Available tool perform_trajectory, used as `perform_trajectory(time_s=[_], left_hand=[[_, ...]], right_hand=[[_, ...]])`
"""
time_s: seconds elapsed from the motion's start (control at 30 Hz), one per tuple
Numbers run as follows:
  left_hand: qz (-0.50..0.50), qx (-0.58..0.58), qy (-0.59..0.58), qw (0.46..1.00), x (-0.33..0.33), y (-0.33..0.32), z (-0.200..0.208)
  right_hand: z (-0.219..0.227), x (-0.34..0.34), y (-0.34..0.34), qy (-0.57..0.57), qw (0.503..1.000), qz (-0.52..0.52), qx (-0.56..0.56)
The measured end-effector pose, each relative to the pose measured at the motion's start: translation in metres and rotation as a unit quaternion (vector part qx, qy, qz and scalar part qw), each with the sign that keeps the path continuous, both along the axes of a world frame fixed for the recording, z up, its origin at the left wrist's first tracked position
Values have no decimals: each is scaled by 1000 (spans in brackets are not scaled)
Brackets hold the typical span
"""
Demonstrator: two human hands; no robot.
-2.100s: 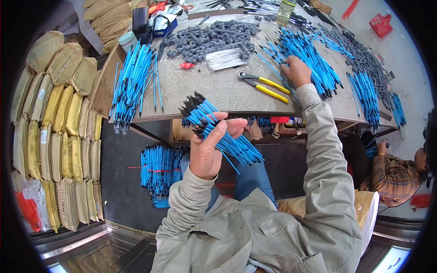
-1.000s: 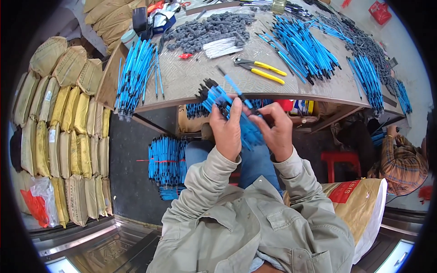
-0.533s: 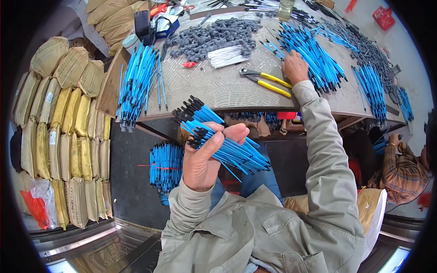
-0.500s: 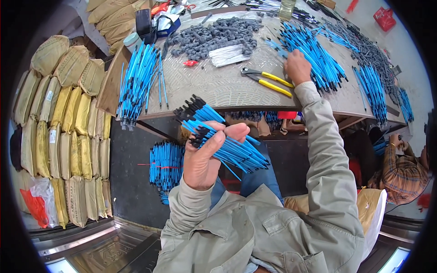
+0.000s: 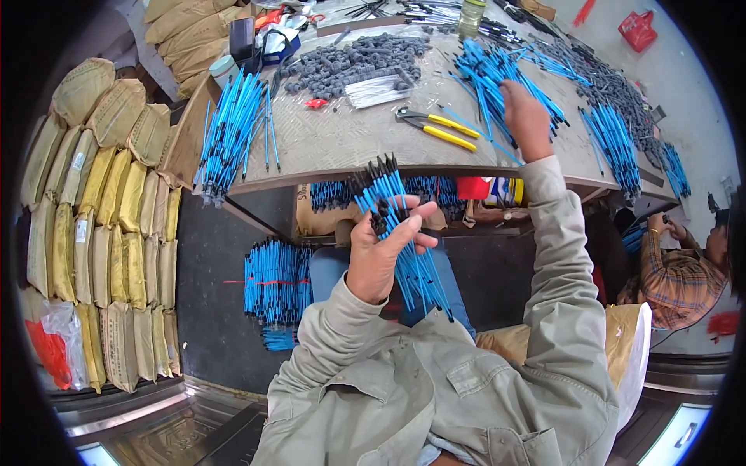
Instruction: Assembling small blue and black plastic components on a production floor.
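A bundle of thin blue rods with black tips (image 5: 420, 278) is wrapped in my left hand (image 5: 382, 258), held above my lap in front of the table edge. The bundle slants, its upper black ends fanned out above my thumb. On the right, my right hand (image 5: 528, 123) lies over a loose pile of similar blue rods (image 5: 483, 74), fingers curled together; what they grip is hidden. A single blue rod (image 5: 483, 135) slants across the table by that wrist. Left of it lie pincers with yellow handles (image 5: 449, 138).
Grey small parts (image 5: 353, 62) are heaped at the table's middle, beside white sticks (image 5: 378, 92). More blue rods (image 5: 230, 128) lie at the left edge. Tied rod bundles (image 5: 276, 283) stand on the floor. Wrapped packages (image 5: 105, 217) are stacked left; a co-worker (image 5: 680, 268) sits right.
My left hand has tilted the bundle more upright and brought it slightly right and lower. My right hand has shifted slightly right over the pile, and a single rod now lies slanted near its wrist.
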State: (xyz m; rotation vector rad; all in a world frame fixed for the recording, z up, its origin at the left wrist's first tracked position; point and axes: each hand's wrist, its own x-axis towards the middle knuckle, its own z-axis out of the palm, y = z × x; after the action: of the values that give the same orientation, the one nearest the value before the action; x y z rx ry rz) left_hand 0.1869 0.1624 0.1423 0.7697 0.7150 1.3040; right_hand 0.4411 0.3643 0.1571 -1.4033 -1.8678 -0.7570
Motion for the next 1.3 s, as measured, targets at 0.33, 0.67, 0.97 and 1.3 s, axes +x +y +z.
perform_trajectory(time_s=[0.33,0.67,0.97,1.3], left_hand=[[93,-36,-27,995,-17,28,-22],[239,73,-47,967,19,22,-15],[154,74,-54,984,6,-2,-10],[11,97,106,990,-8,-32,-3]], right_hand=[[9,-38,-179,391,905,162,43],[-51,-111,-181,236,936,253,-56],[-66,-112,-190,348,862,334,-157],[1,-112,-205,373,789,461,-165]])
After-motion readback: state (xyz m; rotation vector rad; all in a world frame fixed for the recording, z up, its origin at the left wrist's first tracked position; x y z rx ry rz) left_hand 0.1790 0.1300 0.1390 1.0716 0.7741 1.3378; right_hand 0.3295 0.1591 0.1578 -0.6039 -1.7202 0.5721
